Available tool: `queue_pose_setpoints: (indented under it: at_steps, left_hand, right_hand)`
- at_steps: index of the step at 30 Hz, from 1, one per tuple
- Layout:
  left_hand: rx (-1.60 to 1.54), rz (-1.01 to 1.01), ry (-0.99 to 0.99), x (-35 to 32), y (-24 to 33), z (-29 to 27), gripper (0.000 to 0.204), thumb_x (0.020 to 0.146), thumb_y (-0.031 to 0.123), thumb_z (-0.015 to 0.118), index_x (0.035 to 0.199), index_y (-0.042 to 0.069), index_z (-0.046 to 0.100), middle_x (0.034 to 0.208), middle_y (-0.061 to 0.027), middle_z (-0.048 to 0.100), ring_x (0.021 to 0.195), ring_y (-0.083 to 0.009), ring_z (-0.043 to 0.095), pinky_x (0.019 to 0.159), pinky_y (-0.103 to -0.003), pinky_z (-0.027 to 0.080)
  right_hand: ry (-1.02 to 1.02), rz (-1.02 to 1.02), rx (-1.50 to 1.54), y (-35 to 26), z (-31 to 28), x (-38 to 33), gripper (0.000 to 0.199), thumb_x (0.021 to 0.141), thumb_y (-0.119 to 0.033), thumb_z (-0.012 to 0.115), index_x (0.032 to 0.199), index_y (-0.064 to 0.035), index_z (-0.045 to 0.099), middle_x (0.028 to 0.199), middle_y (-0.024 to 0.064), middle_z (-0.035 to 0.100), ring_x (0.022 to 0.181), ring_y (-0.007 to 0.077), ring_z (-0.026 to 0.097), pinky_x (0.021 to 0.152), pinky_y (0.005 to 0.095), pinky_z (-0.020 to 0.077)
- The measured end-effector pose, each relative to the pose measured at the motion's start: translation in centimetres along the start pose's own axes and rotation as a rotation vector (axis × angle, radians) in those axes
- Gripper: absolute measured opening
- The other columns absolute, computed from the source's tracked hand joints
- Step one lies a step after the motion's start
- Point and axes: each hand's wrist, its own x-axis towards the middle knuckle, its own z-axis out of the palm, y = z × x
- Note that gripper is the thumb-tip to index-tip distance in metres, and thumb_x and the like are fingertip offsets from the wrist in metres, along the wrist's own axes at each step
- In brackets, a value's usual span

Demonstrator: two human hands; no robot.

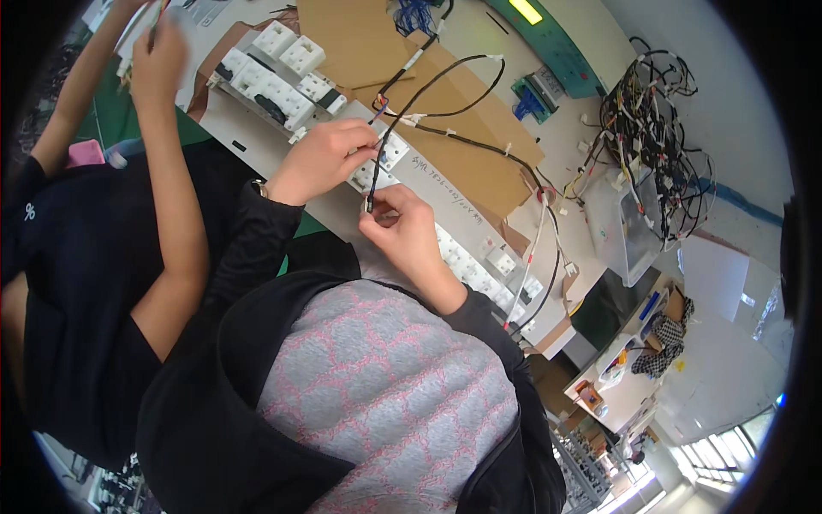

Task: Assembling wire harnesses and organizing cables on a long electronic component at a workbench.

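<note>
My left hand (pixel 330 158) is over a long white board (pixel 437 184), fingertips pinched beside a white connector block (pixel 394 152) and some thin coloured wires. Just to its right, my right hand (pixel 407 227) pinches the end of a black-sheathed wire harness (pixel 383 146) between thumb and fingers. That cable end sits close above the row of white connector blocks; whether it touches them I cannot tell. From there the harness loops away across brown cardboard and runs to the board's right end, where more white connectors (pixel 505 261) are mounted.
Larger white sockets (pixel 274 90) stand on the board's left part. At the right, a tangled heap of wires (pixel 655 128) spills over a clear plastic bin (pixel 616 231). A green device (pixel 548 38) with a lit display lies behind. On my left, a co-worker's hand (pixel 158 64) holds wires.
</note>
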Motion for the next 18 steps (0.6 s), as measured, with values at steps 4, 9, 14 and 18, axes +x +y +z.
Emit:
queue_pose_setpoints:
  at_steps: [4,9,14,18]
  left_hand:
    - [0.034,-0.083,-0.110,0.6,0.4,-0.7,0.014,0.079,-0.003,0.068,0.092,0.000,0.065,0.089,-0.0106,0.063,0.075,-0.0271,0.064,0.064,-0.035,0.050]
    - [0.063,-0.008,-0.105,0.7,0.9,0.4,0.012,0.082,0.005,0.066,0.093,0.002,0.069,0.093,-0.0093,0.063,0.085,-0.0309,0.063,0.073,-0.040,0.051]
    - [0.078,0.024,-0.122,1.0,0.5,0.7,0.008,0.082,0.007,0.068,0.088,0.002,0.070,0.091,-0.0078,0.065,0.083,-0.0294,0.065,0.071,-0.039,0.052]
    - [0.110,0.032,-0.131,0.6,0.6,0.4,0.008,0.083,0.008,0.067,0.089,0.003,0.070,0.093,-0.0078,0.065,0.084,-0.0288,0.065,0.072,-0.038,0.052]
  right_hand:
    - [-0.030,0.081,0.017,-0.1,0.0,0.4,0.026,0.077,-0.001,0.068,0.102,0.0052,0.066,0.083,0.0036,0.060,0.073,0.0081,0.062,0.065,0.0221,0.0528]
    - [-0.059,0.143,0.195,0.5,0.6,0.5,0.030,0.079,0.002,0.067,0.108,0.0045,0.064,0.080,0.0008,0.059,0.070,0.0054,0.061,0.067,0.0208,0.0513]
    - [-0.101,0.192,0.214,0.6,0.2,-0.1,0.030,0.079,0.001,0.069,0.107,0.0055,0.063,0.082,0.0012,0.058,0.072,0.0062,0.062,0.068,0.0214,0.0515]
    - [-0.084,0.166,0.059,0.3,0.0,-0.2,0.032,0.080,-0.002,0.070,0.110,0.0022,0.064,0.083,0.0030,0.060,0.078,0.0088,0.067,0.071,0.0215,0.0517]
